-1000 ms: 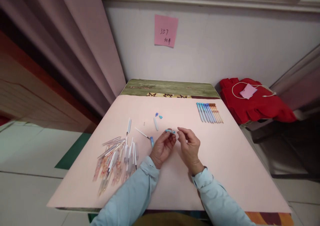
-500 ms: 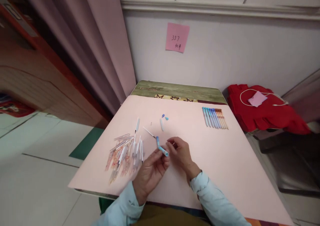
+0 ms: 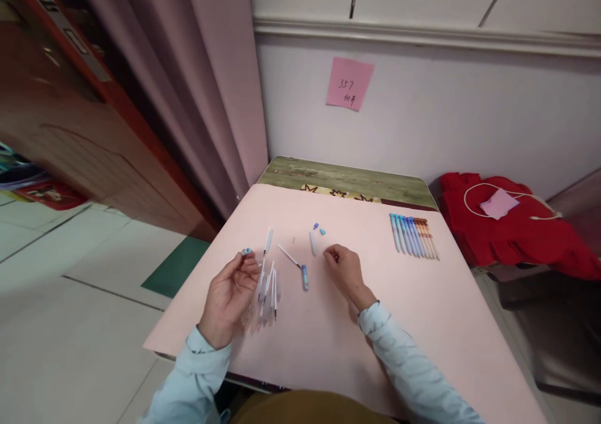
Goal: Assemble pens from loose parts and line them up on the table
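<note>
One left hand (image 3: 231,289) and one right hand (image 3: 346,272); one table (image 3: 446,311); one held blue tube (image 3: 246,251), one lying blue tube (image 3: 305,277); two small blue pieces (image 3: 322,231); one pale barrel (image 3: 313,243); one lone white refill (image 3: 288,255); about ten pens (image 3: 413,237) in a row; two pink papers (image 3: 350,84); one red cloth (image 3: 530,239); the heaped refills (image 3: 275,289) overlap beyond counting.

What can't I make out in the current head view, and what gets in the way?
- Length of the light-blue tube: head view, hidden by the left hand and seen nearly end-on.
- Some pen parts: head view, covered by the left hand.
- Whether the right hand holds anything: head view, its own curl hides this.
- Tiny pale piece: head view, too small to identify.
- Dark furniture: head view, cut off by the right edge.
</note>
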`<move>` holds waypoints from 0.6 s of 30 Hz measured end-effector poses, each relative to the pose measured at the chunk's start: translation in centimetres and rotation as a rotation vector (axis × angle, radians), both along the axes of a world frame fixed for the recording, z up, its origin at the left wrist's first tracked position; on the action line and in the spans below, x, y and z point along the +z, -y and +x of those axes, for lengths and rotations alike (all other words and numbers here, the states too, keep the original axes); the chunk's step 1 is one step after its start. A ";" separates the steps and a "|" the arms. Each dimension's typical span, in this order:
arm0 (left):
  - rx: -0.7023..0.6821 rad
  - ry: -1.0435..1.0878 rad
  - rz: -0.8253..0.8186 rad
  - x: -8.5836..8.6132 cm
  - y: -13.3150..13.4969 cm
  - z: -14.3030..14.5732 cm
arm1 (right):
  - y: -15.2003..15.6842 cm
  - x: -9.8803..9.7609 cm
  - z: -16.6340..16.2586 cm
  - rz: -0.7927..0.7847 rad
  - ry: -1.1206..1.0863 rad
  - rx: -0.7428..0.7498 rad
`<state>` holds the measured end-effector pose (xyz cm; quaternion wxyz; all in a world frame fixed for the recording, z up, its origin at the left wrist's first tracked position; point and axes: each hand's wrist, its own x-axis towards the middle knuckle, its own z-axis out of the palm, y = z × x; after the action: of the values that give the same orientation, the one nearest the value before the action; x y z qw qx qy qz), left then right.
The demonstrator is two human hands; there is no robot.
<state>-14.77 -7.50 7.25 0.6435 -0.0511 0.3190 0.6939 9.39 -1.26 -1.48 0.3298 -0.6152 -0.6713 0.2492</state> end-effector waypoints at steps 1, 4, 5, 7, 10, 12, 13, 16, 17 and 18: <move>-0.009 -0.016 -0.020 -0.2 -0.1 0.2 | -0.2 -0.3 -0.4 -0.010 -0.008 0.002; -0.065 -0.041 -0.060 -0.9 -0.3 0.9 | -0.8 -0.9 -1.7 -0.029 -0.019 0.006; -0.083 -0.045 -0.062 -1.0 -0.4 1.1 | -1.0 -1.1 -2.0 -0.033 -0.020 0.005; -0.101 -0.049 -0.049 -1.1 -0.5 1.2 | -1.3 -1.2 -2.5 -0.035 -0.022 0.002; -0.066 -0.045 -0.034 -0.7 -0.6 0.3 | -1.3 -1.1 -2.5 -0.034 -0.023 0.001; -0.025 -0.040 -0.033 -0.5 -0.7 -0.6 | -1.1 -0.9 -2.3 -0.050 -0.017 0.005; -0.007 -0.041 -0.034 -0.5 -0.7 -1.1 | -0.9 -0.7 -2.3 -0.063 -0.011 0.014; 0.021 -0.048 -0.039 -0.8 -0.8 -1.9 | -0.3 -0.1 -3.0 -0.098 0.019 0.065; 0.020 -0.045 -0.041 -0.9 -0.8 -2.0 | -0.1 0.2 -3.5 -0.108 0.040 0.088; 0.013 -0.039 -0.044 -1.0 -0.8 -1.9 | 0.0 0.5 -4.1 -0.117 0.071 0.111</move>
<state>-16.71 -6.74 6.23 0.6315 -0.0538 0.3461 0.6918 5.29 -1.24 -0.97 0.2550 -0.6037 -0.6999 0.2839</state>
